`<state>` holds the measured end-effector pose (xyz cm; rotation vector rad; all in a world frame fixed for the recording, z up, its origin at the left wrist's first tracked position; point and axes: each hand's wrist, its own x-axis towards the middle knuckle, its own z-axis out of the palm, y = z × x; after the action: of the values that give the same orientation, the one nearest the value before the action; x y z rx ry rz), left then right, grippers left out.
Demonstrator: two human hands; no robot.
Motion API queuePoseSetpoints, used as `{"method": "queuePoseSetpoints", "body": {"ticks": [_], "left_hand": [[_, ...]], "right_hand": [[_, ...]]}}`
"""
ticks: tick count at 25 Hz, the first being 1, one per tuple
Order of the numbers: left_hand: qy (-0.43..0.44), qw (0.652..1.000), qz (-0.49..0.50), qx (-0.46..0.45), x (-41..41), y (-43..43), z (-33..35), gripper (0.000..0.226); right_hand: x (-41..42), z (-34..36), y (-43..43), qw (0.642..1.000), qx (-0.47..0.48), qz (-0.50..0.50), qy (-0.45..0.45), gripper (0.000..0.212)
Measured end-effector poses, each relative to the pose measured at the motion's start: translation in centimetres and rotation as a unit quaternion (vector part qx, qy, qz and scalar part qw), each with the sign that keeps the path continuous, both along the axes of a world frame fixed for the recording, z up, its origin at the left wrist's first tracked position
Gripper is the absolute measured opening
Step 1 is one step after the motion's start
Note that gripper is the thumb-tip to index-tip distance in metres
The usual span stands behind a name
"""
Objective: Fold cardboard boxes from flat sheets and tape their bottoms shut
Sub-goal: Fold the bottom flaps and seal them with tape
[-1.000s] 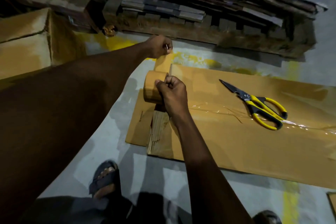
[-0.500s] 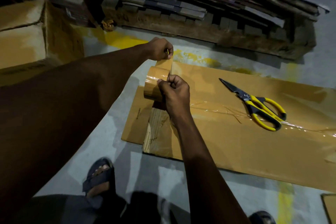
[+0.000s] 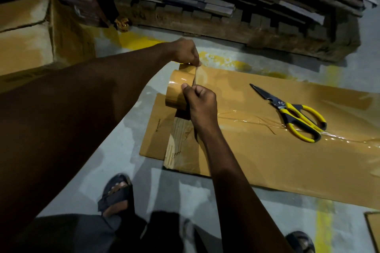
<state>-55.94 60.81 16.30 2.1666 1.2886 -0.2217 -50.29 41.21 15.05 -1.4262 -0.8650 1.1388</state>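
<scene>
cardboard sheet [image 3: 267,160]: flat, brown, laid on the floor [image 3: 123,150], spread from the centre to the right edge; not yet folded up. a glossy tape strip [image 3: 246,117] is seen along its middle, passing under the scissors.

tape roll [image 3: 176,92]: brown, held in the air above the left end of the sheet.

right hand [image 3: 202,102]: closed round the roll, thumb laid on its outer face.

left hand [image 3: 185,51]: closed in a pinch on the free tape end, just beyond the roll; a short length is stretched between the two hands.

scissors [image 3: 296,113]: yellow-handled, blades together, laid on the sheet to the right, well apart from both hands.

made-up box [image 3: 26,43]: far left, on the floor.

step in hand, as judged: tape is being started off the roll, ahead of sealing a seam.

next move, as judged: a longer length is to be drawn out, kept flat and untwisted, pressed onto the cardboard, then cut; for that the scissors must be fetched by a freed hand.
</scene>
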Motion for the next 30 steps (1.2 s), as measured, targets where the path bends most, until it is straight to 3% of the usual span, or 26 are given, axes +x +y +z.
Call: {"method": "queuePoseSetpoints", "body": {"ticks": [3,5,6,8,9,10,13,16,17,18,20,22,24,28,30], "left_hand": [[-0.011,0.999,0.05,-0.005,-0.9,-0.8,-1.1,0.036],[-0.108,0.985,0.133,0.024,-2.0,-2.6,-1.2,0.033],[-0.19,0.957,0.216,0.038,-2.8,-4.2,-1.1,0.028],[-0.329,0.86,0.388,0.043,-4.5,-7.7,-1.2,0.017],[-0.36,0.829,0.427,0.027,-5.5,-10.1,-1.1,0.019],[-0.372,0.822,0.431,0.004,-6.4,-12.7,-1.0,0.021],[-0.358,0.873,0.33,-0.038,-7.7,-18.2,-0.3,0.019],[-0.287,0.931,0.223,0.025,-8.5,-19.3,-0.2,0.029],[-0.278,0.936,0.211,0.041,-8.5,-19.3,-0.1,0.03],[-0.275,0.937,0.209,0.047,-8.6,-19.3,0.1,0.029],[-0.26,0.94,0.214,0.047,-8.9,-19.5,0.2,0.029],[-0.243,0.945,0.214,0.042,-8.9,-19.7,0.6,0.032],[-0.241,0.947,0.209,0.046,-8.9,-20.1,1.4,0.032],[-0.258,0.938,0.231,0.023,-9.5,-21.5,2.6,0.031],[-0.26,0.93,0.26,0.023,-10.6,-23.0,2.4,0.049]], "right_hand": [[0.0,0.4,-0.4,1.0,-0.016,0.006,-0.008,0.048],[0.3,0.4,-0.6,1.0,-0.02,0.013,-0.006,0.048],[0.4,0.5,-0.9,1.0,-0.018,0.011,-0.007,0.047],[0.6,0.1,-0.7,1.0,-0.01,0.002,-0.027,0.046],[0.8,0.2,-0.8,0.999,-0.009,-0.007,-0.045,0.044],[1.0,0.4,-0.9,0.998,-0.005,-0.013,-0.066,0.04],[1.2,1.3,-1.2,0.992,-0.007,0.004,-0.127,0.037],[0.9,1.9,-3.0,0.979,-0.02,0.073,-0.19,0.026],[0.9,1.8,-4.2,0.968,-0.017,0.11,-0.224,0.041],[1.0,1.4,-5.5,0.946,-0.005,0.159,-0.282,0.061],[1.7,0.5,-8.2,0.857,0.017,0.264,-0.442,0.089],[2.9,0.0,-9.9,0.755,-0.005,0.344,-0.558,0.101],[3.6,-0.1,-10.7,0.708,-0.024,0.367,-0.603,0.098],[3.6,-0.4,-10.5,0.716,-0.03,0.342,-0.608,0.095],[3.6,-0.5,-10.5,0.72,-0.033,0.335,-0.606,0.097]]}}
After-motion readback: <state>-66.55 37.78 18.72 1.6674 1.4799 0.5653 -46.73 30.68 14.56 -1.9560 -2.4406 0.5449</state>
